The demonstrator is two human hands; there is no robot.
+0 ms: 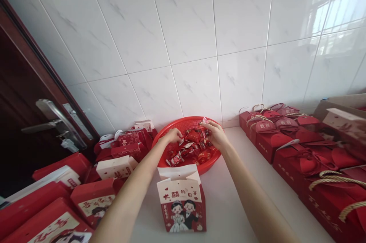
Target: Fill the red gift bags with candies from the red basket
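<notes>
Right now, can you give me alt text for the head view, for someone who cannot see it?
Both hands reach into a red basket of wrapped sweets on a white counter: the left hand touches the pile, the right hand pinches a small sweet. An open paper gift box stands nearer, red gift boxes either side.

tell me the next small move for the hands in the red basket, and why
Probably bring the right hand back and drop its pinched candy into the open gift box standing just in front of the red basket. The box top is open and the left hand is down among the wrapped sweets, seemingly gathering more.
</notes>
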